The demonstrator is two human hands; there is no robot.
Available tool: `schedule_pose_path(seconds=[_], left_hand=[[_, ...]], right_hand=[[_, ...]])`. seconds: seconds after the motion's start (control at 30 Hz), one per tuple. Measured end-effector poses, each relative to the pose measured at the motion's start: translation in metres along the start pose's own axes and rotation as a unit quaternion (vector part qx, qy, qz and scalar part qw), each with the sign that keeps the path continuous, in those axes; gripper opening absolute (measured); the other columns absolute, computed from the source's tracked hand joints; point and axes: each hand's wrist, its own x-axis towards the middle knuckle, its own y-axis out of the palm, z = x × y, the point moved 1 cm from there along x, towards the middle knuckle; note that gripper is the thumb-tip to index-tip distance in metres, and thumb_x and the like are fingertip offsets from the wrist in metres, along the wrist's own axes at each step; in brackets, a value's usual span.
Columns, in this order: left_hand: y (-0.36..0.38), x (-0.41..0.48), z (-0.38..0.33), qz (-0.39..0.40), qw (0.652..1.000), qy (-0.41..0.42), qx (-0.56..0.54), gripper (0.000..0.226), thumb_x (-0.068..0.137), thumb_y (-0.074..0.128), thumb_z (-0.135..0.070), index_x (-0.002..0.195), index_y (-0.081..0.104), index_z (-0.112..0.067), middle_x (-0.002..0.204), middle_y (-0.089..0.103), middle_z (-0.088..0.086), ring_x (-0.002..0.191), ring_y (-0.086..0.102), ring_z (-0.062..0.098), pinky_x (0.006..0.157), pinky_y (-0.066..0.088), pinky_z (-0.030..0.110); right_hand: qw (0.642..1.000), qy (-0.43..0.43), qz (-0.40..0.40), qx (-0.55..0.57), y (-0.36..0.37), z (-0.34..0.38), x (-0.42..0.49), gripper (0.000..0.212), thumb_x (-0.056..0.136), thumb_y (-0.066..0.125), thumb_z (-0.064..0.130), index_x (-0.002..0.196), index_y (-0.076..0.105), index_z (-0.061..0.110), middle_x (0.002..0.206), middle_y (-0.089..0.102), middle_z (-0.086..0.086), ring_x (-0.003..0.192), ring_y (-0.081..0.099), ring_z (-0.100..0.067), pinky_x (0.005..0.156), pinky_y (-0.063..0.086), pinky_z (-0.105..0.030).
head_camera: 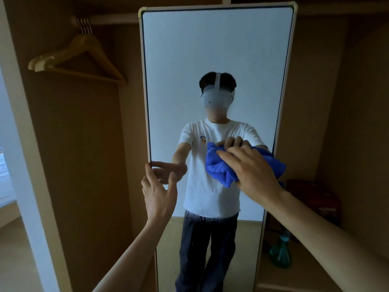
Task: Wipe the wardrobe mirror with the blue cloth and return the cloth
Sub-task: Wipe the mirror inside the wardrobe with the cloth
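A tall mirror (216,49) in a pale frame stands inside the wooden wardrobe and reflects a person in a white shirt. My right hand (252,169) presses a bunched blue cloth (219,167) flat against the glass at its right side, about mid-height, with the fingers spread over the cloth. My left hand (157,188) is at the mirror's left edge, fingers spread and relaxed. Its fingertips reach the frame, and I cannot tell whether they touch it.
Several wooden hangers (77,53) hang from a rail at the upper left. A green spray bottle (281,253) stands on the wardrobe floor at the right of the mirror, with a dark red object (315,199) behind it. A white door frame (23,144) borders the left.
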Motion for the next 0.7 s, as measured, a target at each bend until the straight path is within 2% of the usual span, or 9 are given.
schedule_pose_path(seconds=[0.27, 0.47, 0.57, 0.7], left_hand=[[-0.006, -0.001, -0.003, 0.026, 1.0, -0.012, 0.006, 0.076, 0.102, 0.044, -0.054, 0.162, 0.004, -0.029, 0.168, 0.017, 0.006, 0.146, 0.037, 0.034, 0.109, 0.044, 0.057], [-0.011, 0.002, -0.008, 0.038, 0.999, -0.021, 0.006, 0.078, 0.102, 0.043, -0.055, 0.161, 0.004, -0.025, 0.166, 0.019, 0.011, 0.145, 0.038, 0.035, 0.108, 0.043, 0.054], [-0.01, 0.0, -0.008, 0.037, 0.999, -0.021, 0.004, 0.078, 0.102, 0.044, -0.054, 0.161, 0.003, -0.025, 0.166, 0.019, 0.011, 0.145, 0.038, 0.035, 0.109, 0.043, 0.055], [-0.009, 0.0, -0.008, 0.03, 0.999, -0.021, 0.007, 0.079, 0.101, 0.045, -0.054, 0.161, 0.003, -0.025, 0.165, 0.02, 0.012, 0.145, 0.038, 0.035, 0.11, 0.043, 0.057]], right_hand=[[0.999, -0.004, 0.037, 0.033, 0.017, 0.001, -0.027, 0.054, 0.082, 0.07, 0.003, 0.135, 0.059, 0.009, 0.104, 0.062, -0.008, 0.087, 0.054, -0.03, 0.071, 0.045, -0.051], [1.0, 0.019, -0.004, 0.006, -0.014, -0.015, -0.008, 0.049, 0.08, 0.067, 0.0, 0.129, 0.059, 0.006, 0.103, 0.06, -0.013, 0.088, 0.054, -0.034, 0.075, 0.044, -0.052], [0.998, 0.052, -0.031, -0.009, -0.037, -0.033, 0.007, 0.06, 0.074, 0.068, -0.005, 0.132, 0.057, 0.007, 0.111, 0.06, -0.013, 0.092, 0.054, -0.033, 0.08, 0.046, -0.052], [0.996, 0.075, -0.052, -0.013, -0.054, -0.05, 0.017, 0.07, 0.069, 0.071, -0.01, 0.135, 0.055, 0.005, 0.113, 0.061, -0.013, 0.094, 0.055, -0.034, 0.078, 0.048, -0.05]])
